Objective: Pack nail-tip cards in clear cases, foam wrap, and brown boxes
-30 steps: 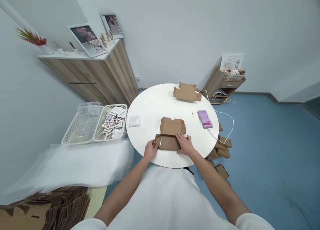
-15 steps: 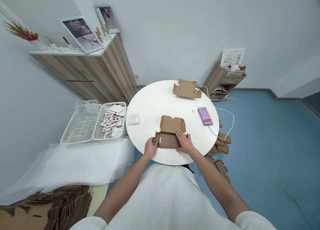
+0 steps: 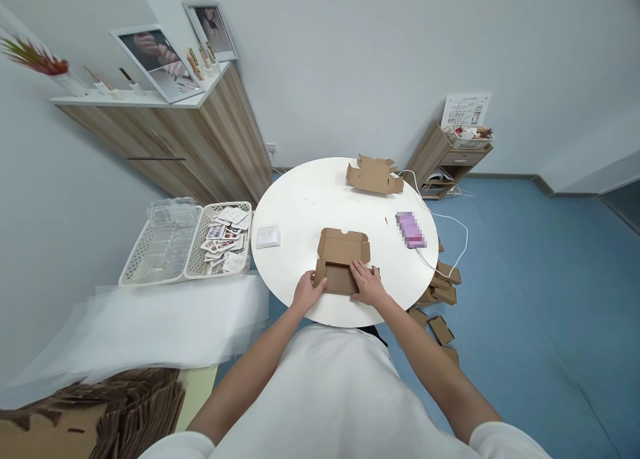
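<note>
A partly folded cardboard box [image 3: 341, 279] lies near the front edge of the white round table [image 3: 295, 199], its lid [image 3: 344, 246] laid back away from me. My left hand [image 3: 309, 291] grips the left side panel, thumb on the inner side and fingers outside. At the right end my right hand [image 3: 369, 284] holds the box, fingers across the side and thumb low by the front wall. Part of the right end is hidden under that hand. Further back on the table is a flattened box blank [image 3: 375, 176].
A purple pixelated item [image 3: 411, 230] with a white cable lies on the right. A small clear packet [image 3: 269, 236] sits at the left. Baskets of plastic trays [image 3: 173, 239] and cards [image 3: 225, 236] stand beside the table. Folded boxes [image 3: 440, 329] are on the floor.
My left hand has moved slightly right and inward, folding the box's left side panel over. The right hand has stayed at the right end.
</note>
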`<move>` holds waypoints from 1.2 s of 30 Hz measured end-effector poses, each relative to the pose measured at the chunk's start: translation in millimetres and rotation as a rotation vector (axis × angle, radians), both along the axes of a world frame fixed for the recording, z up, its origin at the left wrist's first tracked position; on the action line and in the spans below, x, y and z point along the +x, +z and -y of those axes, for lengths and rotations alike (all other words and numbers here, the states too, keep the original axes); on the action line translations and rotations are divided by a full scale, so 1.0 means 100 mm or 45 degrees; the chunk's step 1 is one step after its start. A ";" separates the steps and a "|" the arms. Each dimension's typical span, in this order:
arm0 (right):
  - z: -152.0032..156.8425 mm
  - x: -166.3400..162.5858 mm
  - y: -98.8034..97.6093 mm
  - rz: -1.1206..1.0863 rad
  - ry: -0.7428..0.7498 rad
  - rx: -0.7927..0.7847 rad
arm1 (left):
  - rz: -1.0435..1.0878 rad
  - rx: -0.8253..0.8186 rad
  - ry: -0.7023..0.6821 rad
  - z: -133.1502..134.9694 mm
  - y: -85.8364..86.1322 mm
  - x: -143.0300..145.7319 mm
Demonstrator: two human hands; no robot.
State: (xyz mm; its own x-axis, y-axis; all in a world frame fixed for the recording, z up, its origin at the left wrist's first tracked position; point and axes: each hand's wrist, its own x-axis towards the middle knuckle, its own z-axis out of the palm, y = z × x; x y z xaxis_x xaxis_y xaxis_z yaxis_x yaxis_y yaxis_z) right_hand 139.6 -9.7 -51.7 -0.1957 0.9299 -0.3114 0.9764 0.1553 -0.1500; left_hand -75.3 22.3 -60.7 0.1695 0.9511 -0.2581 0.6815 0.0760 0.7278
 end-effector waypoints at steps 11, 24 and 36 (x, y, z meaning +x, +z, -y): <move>0.03 -0.02 0.04 0.008 0.059 -0.004 | -0.178 -0.054 -0.046 -0.11 0.03 0.04; 0.04 0.00 0.03 0.032 0.141 0.012 | -0.564 -0.084 -0.227 -0.19 0.02 0.11; 0.06 0.02 0.05 0.062 0.152 0.013 | -0.284 0.067 -0.429 -0.07 0.14 -0.06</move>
